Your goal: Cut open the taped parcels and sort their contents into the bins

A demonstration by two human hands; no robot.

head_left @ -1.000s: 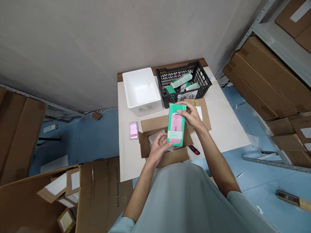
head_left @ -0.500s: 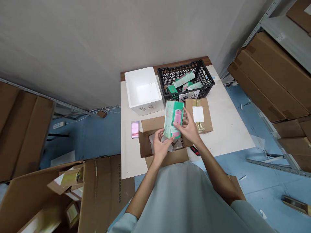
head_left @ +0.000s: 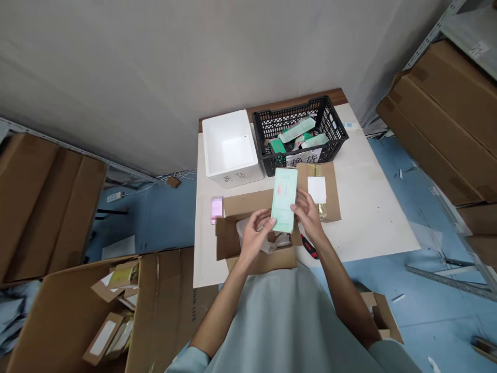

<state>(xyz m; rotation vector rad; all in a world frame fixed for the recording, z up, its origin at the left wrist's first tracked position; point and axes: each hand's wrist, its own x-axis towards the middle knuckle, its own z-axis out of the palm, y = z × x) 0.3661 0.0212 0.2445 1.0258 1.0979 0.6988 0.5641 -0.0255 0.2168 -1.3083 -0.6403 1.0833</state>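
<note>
Two hands hold a mint box (head_left: 284,199) above the open carton (head_left: 227,242).
Its long axis points from the near edge of the table (head_left: 373,202) toward the black crate (head_left: 267,161) at the far edge; the left hand (head_left: 255,235) grasps the lower left corner, the right hand (head_left: 309,213) the right side. The taped carton (head_left: 332,192) lies before the crate.

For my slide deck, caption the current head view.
Two hands hold a pale green box above an open carton.
</note>
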